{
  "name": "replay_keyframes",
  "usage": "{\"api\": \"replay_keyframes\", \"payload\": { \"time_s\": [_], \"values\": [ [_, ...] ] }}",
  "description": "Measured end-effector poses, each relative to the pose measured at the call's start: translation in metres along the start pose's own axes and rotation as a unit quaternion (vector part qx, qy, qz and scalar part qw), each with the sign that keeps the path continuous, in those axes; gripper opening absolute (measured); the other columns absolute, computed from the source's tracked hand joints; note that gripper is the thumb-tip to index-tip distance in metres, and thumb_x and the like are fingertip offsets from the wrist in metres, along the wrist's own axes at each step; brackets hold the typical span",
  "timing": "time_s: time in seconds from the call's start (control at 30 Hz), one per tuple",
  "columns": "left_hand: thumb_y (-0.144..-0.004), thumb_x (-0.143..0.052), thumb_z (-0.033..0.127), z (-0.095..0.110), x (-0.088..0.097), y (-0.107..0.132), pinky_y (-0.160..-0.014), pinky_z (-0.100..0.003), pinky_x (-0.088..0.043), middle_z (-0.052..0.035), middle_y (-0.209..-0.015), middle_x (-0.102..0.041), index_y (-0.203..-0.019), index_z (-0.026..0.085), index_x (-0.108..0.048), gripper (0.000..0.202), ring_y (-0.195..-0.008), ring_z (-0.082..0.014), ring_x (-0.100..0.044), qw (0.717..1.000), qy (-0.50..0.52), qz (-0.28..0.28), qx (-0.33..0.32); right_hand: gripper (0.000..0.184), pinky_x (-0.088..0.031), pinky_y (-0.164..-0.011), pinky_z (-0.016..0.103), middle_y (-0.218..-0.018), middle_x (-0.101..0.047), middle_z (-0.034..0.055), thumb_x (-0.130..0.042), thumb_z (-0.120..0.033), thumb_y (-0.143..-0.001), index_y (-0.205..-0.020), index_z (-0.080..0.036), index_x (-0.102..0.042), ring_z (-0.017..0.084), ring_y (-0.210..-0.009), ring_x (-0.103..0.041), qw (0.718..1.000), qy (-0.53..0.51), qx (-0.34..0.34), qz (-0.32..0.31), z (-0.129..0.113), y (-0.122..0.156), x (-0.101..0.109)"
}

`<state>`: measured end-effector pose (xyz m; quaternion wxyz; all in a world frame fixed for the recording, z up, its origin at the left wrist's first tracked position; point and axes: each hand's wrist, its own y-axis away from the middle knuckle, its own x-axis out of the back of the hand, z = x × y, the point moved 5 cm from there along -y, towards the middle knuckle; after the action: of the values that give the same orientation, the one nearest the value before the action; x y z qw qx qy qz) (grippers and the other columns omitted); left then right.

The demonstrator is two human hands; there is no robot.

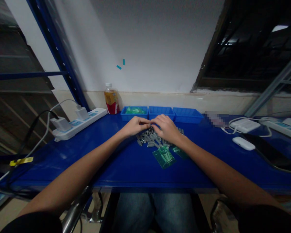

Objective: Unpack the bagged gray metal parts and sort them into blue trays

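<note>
My left hand [135, 125] and my right hand [167, 128] meet fingertip to fingertip above a pile of small grey metal parts [149, 138] on the blue table [111, 161]. Both hands have their fingers curled in a pinch; what they pinch is too small to make out. Small green plastic bags [164, 156] lie flat just in front of the pile, near my right wrist. Three blue trays stand behind the hands; the left one [134, 112] holds green bags, the middle tray [160, 111] and the right tray [188, 114] look bare.
A bottle with a red and yellow label [111, 99] stands against the wall. A white power strip [77, 124] with plugs lies at the left. At the right are a white charger [242, 125], a white oval device [243, 143] and a dark phone [271, 152].
</note>
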<state>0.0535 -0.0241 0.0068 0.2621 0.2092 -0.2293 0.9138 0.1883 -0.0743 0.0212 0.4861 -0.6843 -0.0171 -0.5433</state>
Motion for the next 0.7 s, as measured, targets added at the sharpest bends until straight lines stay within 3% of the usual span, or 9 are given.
{"api": "replay_keyframes", "payload": {
  "time_s": [0.13,0.23,0.43,0.6,0.7],
  "values": [
    [-0.075,-0.060,0.027,0.001,-0.006,0.002,-0.069,-0.027,-0.048,-0.0072,-0.082,-0.070,-0.106,0.008,-0.064,0.036,-0.070,-0.0147,-0.062,0.999,0.032,-0.041,0.005,0.013,-0.037,-0.076,0.034,-0.092,-0.060,0.0079,-0.048,-0.022,-0.089,-0.095,-0.018,-0.058,0.023,-0.089,-0.050,1.000,0.009,0.016,-0.022,0.000,0.000,-0.002],
    [-0.074,-0.061,0.025,0.001,-0.005,0.002,-0.066,-0.026,-0.047,-0.0035,-0.073,-0.066,-0.114,0.009,-0.054,0.044,-0.067,-0.0131,-0.060,0.998,0.062,-0.019,0.007,0.011,-0.037,-0.075,0.034,-0.093,-0.060,0.0073,-0.047,-0.022,-0.089,-0.094,-0.019,-0.057,0.023,-0.089,-0.050,0.999,-0.001,0.013,-0.031,0.001,0.001,-0.002],
    [-0.074,-0.064,0.029,0.004,-0.005,0.001,-0.073,-0.027,-0.048,-0.0042,-0.078,-0.065,-0.095,0.013,-0.055,0.028,-0.072,-0.0131,-0.061,0.996,0.087,0.030,-0.010,0.014,-0.036,-0.073,0.035,-0.087,-0.059,0.0088,-0.043,-0.026,-0.090,-0.087,-0.018,-0.055,0.023,-0.085,-0.050,0.999,0.002,-0.038,0.012,0.004,0.000,0.004],
    [-0.080,-0.055,0.030,0.000,-0.001,-0.002,-0.075,-0.030,-0.049,-0.0073,-0.086,-0.067,-0.091,0.012,-0.062,0.022,-0.077,-0.0153,-0.062,0.998,0.009,0.061,-0.019,0.015,-0.037,-0.073,0.035,-0.085,-0.060,0.0087,-0.044,-0.027,-0.089,-0.084,-0.018,-0.056,0.023,-0.084,-0.050,0.998,-0.011,-0.055,0.025,0.010,-0.003,0.003],
    [-0.082,-0.053,0.025,-0.007,0.006,-0.003,-0.076,-0.030,-0.048,-0.0068,-0.090,-0.069,-0.098,0.015,-0.065,0.023,-0.081,-0.0174,-0.063,0.991,-0.119,0.045,-0.034,0.013,-0.037,-0.075,0.036,-0.085,-0.060,0.0088,-0.048,-0.027,-0.086,-0.083,-0.018,-0.057,0.025,-0.085,-0.051,0.991,0.014,-0.117,0.067,0.041,0.001,0.007]
  ]
}}
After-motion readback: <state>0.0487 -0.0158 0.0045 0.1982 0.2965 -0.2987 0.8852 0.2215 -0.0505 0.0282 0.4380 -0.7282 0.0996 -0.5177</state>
